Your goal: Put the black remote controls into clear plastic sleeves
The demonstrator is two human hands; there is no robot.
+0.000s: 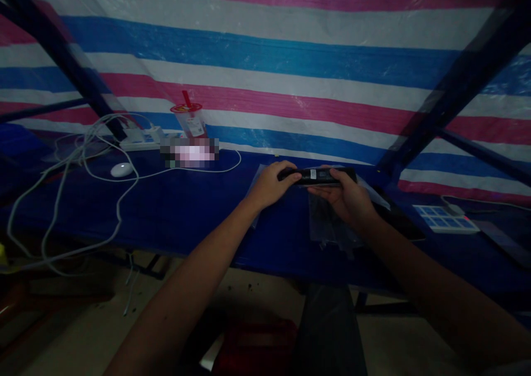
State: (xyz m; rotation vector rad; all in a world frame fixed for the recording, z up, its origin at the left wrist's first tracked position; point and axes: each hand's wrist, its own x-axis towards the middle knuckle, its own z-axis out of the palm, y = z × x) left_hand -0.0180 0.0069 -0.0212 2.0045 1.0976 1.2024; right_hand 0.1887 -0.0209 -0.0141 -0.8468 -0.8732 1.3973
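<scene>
Black slim device (317, 176): we are holding it level above the blue table (186, 210), left hand (269, 185) and right hand (346, 199) fingers closed around its ends; next, we judge, calls for steady grip over the clear bag (327, 221).

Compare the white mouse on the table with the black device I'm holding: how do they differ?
The mouse is white, the device black. The mouse is small and rounded; the device is long and flat, like a bar. The mouse lies alone on the blue table among white cables, while the device is held above it by the left hand and the right hand. Both look like electronics.
</scene>
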